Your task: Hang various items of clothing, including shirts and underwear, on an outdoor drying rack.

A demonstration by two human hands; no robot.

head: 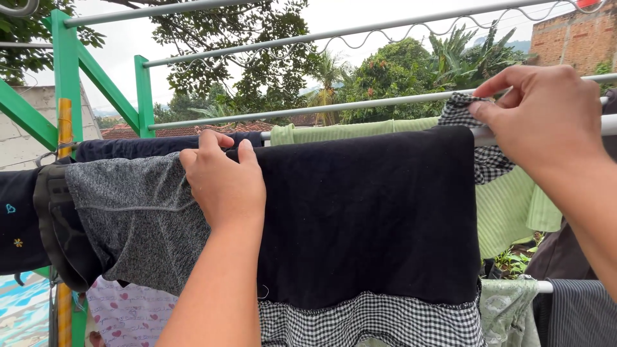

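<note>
A black garment with a black-and-white checked hem [373,212] hangs folded over the nearest white rail of a drying rack [495,133]. My left hand [222,183] lies over the rail at the garment's left edge, fingers curled on the cloth beside a grey heathered piece [138,222]. My right hand [546,119] is up at the right, pinching a corner of the checked fabric [459,109] at the rail.
A light green striped cloth [508,205] hangs on the rail behind, and dark navy clothes [22,222] hang at the left. The rack's green metal frame [66,71] rises on the left. More laundry hangs lower down; trees and a brick wall [575,38] stand beyond.
</note>
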